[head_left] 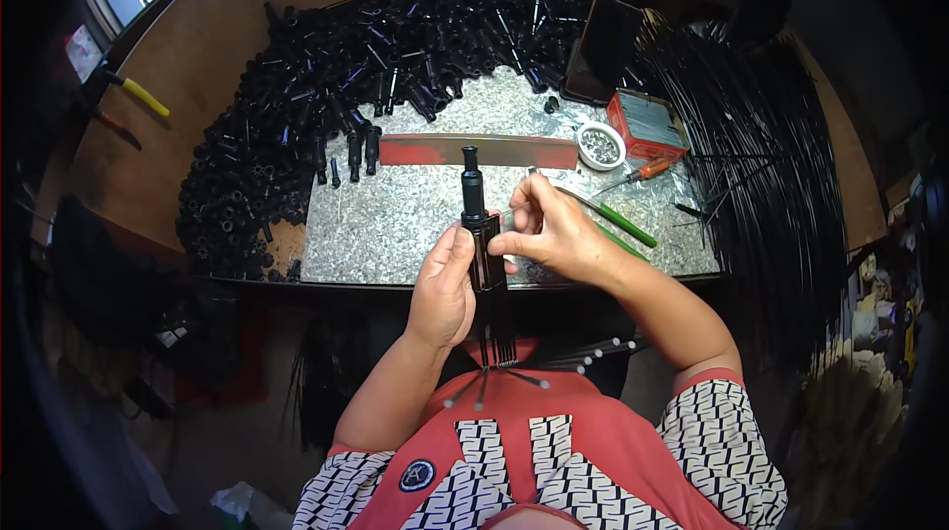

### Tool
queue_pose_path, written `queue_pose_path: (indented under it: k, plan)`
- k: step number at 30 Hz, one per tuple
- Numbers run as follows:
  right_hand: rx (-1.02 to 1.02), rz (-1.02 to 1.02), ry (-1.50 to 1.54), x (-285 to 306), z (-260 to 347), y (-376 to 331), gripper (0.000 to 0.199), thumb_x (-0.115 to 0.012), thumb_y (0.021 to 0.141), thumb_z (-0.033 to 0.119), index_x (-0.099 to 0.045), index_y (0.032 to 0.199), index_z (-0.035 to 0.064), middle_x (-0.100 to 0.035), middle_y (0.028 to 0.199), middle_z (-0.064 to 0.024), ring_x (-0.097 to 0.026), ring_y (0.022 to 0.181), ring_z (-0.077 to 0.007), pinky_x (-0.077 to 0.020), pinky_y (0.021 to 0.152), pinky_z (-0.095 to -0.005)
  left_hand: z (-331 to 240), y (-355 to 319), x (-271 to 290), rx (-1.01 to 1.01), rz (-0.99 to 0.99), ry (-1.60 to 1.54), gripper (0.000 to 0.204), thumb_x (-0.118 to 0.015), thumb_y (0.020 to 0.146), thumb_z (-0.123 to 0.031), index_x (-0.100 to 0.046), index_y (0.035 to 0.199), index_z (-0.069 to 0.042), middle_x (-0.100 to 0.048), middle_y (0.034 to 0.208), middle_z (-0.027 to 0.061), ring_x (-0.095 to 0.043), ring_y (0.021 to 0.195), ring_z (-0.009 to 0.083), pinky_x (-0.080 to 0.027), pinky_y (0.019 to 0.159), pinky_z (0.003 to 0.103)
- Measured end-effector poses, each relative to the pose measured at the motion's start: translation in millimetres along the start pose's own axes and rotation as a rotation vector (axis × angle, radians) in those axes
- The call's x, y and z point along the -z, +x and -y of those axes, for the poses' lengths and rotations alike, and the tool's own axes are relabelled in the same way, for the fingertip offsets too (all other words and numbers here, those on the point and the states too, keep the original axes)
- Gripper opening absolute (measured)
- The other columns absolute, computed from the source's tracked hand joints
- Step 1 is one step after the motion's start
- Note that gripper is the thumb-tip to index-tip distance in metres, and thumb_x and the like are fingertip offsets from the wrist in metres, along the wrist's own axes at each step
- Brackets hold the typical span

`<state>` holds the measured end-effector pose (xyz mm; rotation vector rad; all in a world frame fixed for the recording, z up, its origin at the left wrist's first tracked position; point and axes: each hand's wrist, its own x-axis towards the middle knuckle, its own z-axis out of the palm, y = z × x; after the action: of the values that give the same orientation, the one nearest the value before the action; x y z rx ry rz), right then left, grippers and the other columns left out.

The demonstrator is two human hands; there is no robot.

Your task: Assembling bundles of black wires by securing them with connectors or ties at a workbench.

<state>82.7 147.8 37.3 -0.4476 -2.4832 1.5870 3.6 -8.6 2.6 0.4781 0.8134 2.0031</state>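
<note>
Upright in front of my body is a black umbrella frame [481, 258], with a stepped tubular top and several thin ribs. Lower down, light-tipped rods fan out from it over my lap. My left hand [443, 291] is wrapped around the frame's middle, thumb along its near side. From the right, my right hand [561, 233] presses its thumb on the frame's edge with the fingers bent; whether a small part sits between those fingers is hidden. Just beyond my right hand lie green-handled pliers [628, 225], partly covered by it.
A heap of black tubular parts [395, 45] fills the table's back and left. Across the speckled board [395, 223] lies a red-grey metal bar [479, 150]. At right are a white cup of small metal pieces [601, 146], a red box [643, 125], a screwdriver [649, 169] and black rods [781, 164].
</note>
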Motion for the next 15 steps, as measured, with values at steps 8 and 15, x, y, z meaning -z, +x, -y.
queue_pose_path:
  k: [8, 15]
  plan:
    - [-0.133, 0.059, 0.441, -29, -4, -16, 0.031, -0.064, 0.088, 0.029, -0.054, 0.077, 0.0017, -0.055, 0.063, -0.0002, -0.050, 0.047, -0.0064, -0.0409, 0.044, -0.0222, -4, -1, -2, -0.044, -0.039, 0.064, 0.040, -0.037, 0.101, -0.024, -0.044, 0.128, 0.004, -0.048, 0.131, 0.0126, -0.049, 0.116, 0.0180, -0.038, 0.099, 0.033]
    - [0.037, 0.021, 0.291, -31, 8, -23, 0.031, -0.057, 0.092, 0.023, -0.057, 0.071, 0.0010, -0.052, 0.054, -0.0029, -0.052, 0.045, -0.0088, -0.0407, 0.043, -0.0255, -7, 1, 0, -0.042, 0.001, -0.005, 0.039, -0.042, 0.099, -0.020, -0.045, 0.127, 0.007, -0.049, 0.130, 0.0159, -0.048, 0.120, 0.0230, -0.036, 0.103, 0.036]
